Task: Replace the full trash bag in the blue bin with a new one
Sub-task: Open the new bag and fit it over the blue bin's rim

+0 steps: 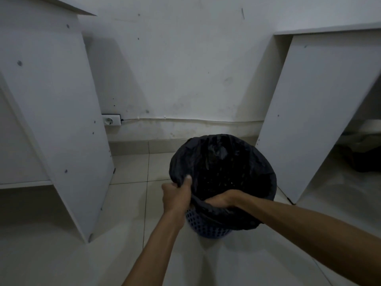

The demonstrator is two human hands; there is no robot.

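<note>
Fitting black bag [222, 162] over blue bin [206, 223]: left hand [175, 196] pinching rim at nine o'clock, right hand [218, 201] gripping at six; next, likely tucking remaining edge.

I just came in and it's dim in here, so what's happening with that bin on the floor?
A person is fitting a black trash bag into the blue bin. The left hand pinches the bag's edge at the near rim. The right hand also has a grip on the bag there. The bag is folded over most of the rim.
</note>
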